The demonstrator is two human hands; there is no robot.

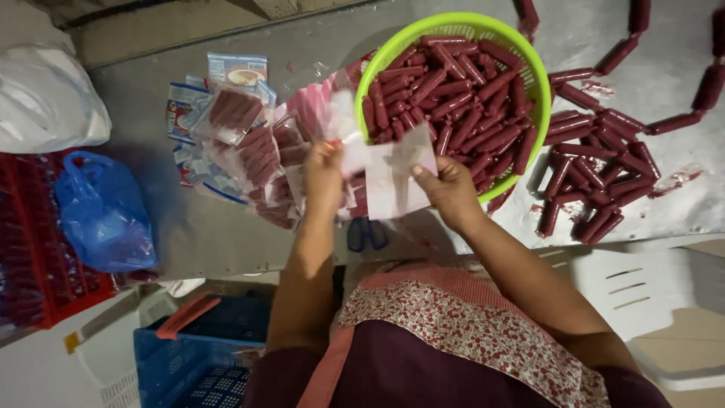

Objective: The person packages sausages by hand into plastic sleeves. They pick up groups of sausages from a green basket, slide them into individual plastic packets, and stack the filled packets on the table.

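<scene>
Both my hands hold one clear plastic pouch [393, 177] above the metal table's near edge. My left hand [323, 177] pinches its left edge and my right hand [447, 190] grips its right side. Just behind the pouch stands a green basket [377, 64] heaped with dark red sausages [453, 91]. More loose sausages [596, 162] lie on the table to the right of the basket. Left of my hands lies a pile of filled sausage packets [245, 140].
A chain of linked sausages [680, 91] runs along the far right. A blue plastic bag [102, 215] sits on a red crate [30, 264] at left, beside a white bag [45, 98]. A blue crate [192, 363] stands below; scissors [368, 233] lie on the table edge.
</scene>
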